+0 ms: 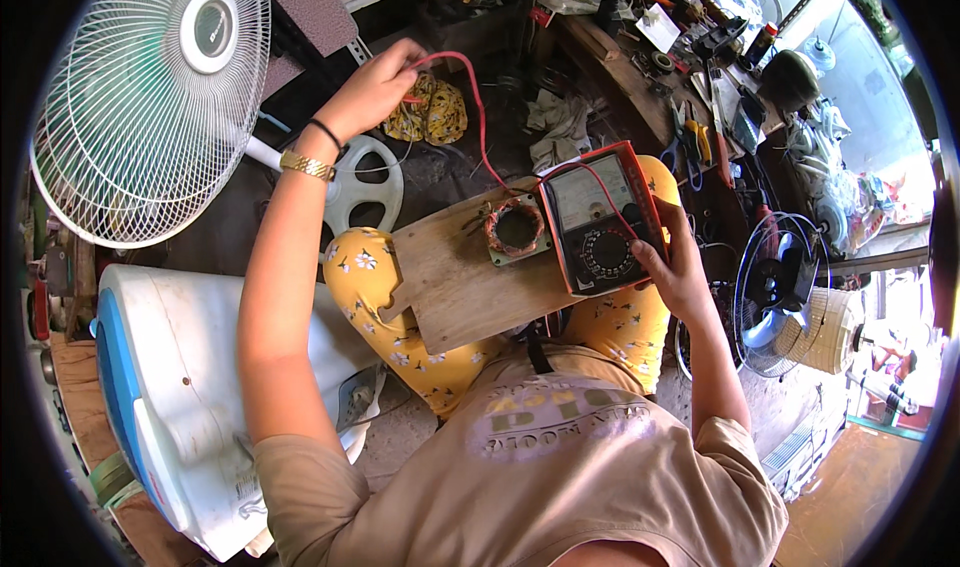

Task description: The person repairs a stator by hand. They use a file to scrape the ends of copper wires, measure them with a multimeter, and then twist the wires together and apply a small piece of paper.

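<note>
My left hand (380, 82) is raised at the upper left, its fingers closed on a red test lead (478, 107). That lead arcs down toward an analog multimeter (598, 222) with a red case, a needle window and a black dial. My right hand (676, 267) grips the meter by its right edge, thumb over the front, above my right thigh. Beside the meter, a small motor stator (516, 228) with copper windings around an open centre sits on a wooden board (480, 302). The board lies across my lap. My left fingertips are partly hidden.
A white pedestal fan (160, 97) stands at the left, above a white and blue tub-like appliance (190, 367). Scissors, pliers (697, 139) and other tools crowd a bench at the upper right. Another fan (780, 272) is at the right. A yellow floral cloth (430, 115) lies beyond my left hand.
</note>
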### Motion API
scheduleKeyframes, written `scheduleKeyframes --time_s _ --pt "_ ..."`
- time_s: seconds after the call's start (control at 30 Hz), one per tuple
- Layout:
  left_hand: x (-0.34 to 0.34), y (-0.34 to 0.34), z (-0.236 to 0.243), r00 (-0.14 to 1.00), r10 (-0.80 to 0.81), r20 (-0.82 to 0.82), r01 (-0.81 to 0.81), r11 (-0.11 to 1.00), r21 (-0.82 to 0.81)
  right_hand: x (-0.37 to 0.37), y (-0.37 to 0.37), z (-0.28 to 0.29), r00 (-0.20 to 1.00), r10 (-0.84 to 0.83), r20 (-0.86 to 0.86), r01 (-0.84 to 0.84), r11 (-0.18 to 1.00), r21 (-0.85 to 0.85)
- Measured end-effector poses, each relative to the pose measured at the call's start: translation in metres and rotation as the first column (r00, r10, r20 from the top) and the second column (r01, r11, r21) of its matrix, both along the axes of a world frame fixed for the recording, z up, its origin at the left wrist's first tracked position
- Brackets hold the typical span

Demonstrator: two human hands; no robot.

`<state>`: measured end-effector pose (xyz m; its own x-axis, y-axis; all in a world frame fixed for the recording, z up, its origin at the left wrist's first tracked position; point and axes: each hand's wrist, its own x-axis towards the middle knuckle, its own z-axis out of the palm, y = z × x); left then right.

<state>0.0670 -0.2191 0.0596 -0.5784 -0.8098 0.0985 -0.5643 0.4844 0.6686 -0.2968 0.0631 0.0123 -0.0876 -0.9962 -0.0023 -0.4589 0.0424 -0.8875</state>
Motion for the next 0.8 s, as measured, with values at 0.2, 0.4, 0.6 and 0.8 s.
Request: scheduleKeyframes --time_s 0.2,0.4,0.6,0.8 --pt "-0.053 0.019 0.036 0.981 0.013 0.191 0.153 0.551 -0.82 -0.006 -0.015 0.034 0.928 -0.066 -0.367 0.028 0.994 -0.109" --pt "-0.122 0.047 0.071 0.995 -0.089 -0.045 0.005 0.489 -0.872 -0.044 -0.144 0.086 0.96 0.112 0.258 -0.094 0.992 -0.078" --pt "-0.158 0.069 0.061 0.982 -0.187 0.011 0.074 0.332 -0.94 0.016 -0.229 0.099 0.588 0.136 0.798 -0.382 0.916 0.125" --pt "-0.148 0.065 0.017 0.973 -0.183 0.143 0.21 0.424 -0.881 0.012 -0.306 0.111 0.378 0.077 0.923 -0.274 0.961 0.032"
